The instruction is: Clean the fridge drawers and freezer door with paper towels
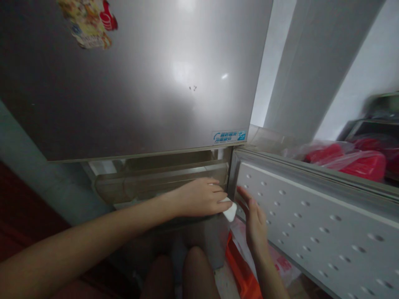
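Observation:
My left hand reaches across the open lower compartment of a fridge. Its fingers are closed over a small white pad, mostly hidden under them; whether it is a sponge or a folded cloth I cannot tell. Just right of it, my right hand is up beside the inner side of the open lower door, fingers extended and holding nothing visible. Whether its fingertips touch the door is unclear. Behind my left hand is a clear, yellowed drawer front inside the compartment.
The shut upper fridge door hangs overhead, with stickers on it. Red items in plastic bags lie beyond the open door. Below, an orange container and a plastic bag sit by my knees.

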`<state>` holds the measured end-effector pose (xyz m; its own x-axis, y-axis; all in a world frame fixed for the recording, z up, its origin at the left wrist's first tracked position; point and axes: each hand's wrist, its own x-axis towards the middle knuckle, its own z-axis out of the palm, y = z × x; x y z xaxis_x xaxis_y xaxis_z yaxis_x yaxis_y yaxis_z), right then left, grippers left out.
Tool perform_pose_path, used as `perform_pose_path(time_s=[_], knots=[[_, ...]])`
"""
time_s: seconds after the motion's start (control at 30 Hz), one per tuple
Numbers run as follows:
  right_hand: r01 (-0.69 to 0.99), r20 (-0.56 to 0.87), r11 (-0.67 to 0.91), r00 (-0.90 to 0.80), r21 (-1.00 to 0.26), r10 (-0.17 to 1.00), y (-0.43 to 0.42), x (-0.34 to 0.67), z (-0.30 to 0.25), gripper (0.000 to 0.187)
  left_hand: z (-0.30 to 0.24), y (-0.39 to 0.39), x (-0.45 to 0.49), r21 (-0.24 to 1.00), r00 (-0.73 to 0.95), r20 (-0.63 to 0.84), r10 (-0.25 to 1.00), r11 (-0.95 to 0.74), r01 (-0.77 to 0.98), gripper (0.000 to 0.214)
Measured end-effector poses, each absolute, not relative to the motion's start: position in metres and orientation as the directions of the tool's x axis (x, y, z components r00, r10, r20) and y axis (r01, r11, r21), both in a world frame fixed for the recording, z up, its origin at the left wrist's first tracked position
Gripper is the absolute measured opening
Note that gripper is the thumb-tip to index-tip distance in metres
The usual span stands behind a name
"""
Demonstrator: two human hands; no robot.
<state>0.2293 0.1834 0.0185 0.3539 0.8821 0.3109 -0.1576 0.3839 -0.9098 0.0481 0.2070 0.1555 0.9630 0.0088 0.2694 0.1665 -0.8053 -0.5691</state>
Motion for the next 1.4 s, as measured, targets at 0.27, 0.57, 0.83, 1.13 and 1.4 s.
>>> perform_pose_path(time_s=[0.27,0.57,0.83,1.13,1.4], knots=[[-0.053,0.372,0.486,0.573,-0.873,0.731,0.165,0.237,0.038,0.044,0.207,0.222,0.061,-0.763,0.908,0.186,-0.377,-0.638,-0.109,0.026],[0.069,0.548,0.629,0.569,-0.775,0.613,0.158,0.232,0.055,0.037,0.165,0.258,0.041,-0.659,0.997,0.047,-0.065,-0.752,-0.017,0.024],[0.114,0.566,0.593,0.481,-0.797,0.669,0.173,0.225,0.064,0.039,0.148,0.257,0.045,-0.664,0.987,0.157,0.024,-0.737,0.124,0.037],[0.076,0.529,0.567,0.479,-0.82,0.701,0.175,0.223,0.055,0.04,0.146,0.25,0.019,-0.673,0.986,0.161,0.032,-0.728,0.134,0.035],[0.057,0.509,0.561,0.507,-0.825,0.696,0.171,0.226,0.054,0.04,0.146,0.259,0.049,-0.683,0.985,0.17,0.029,-0.717,0.139,0.034]])
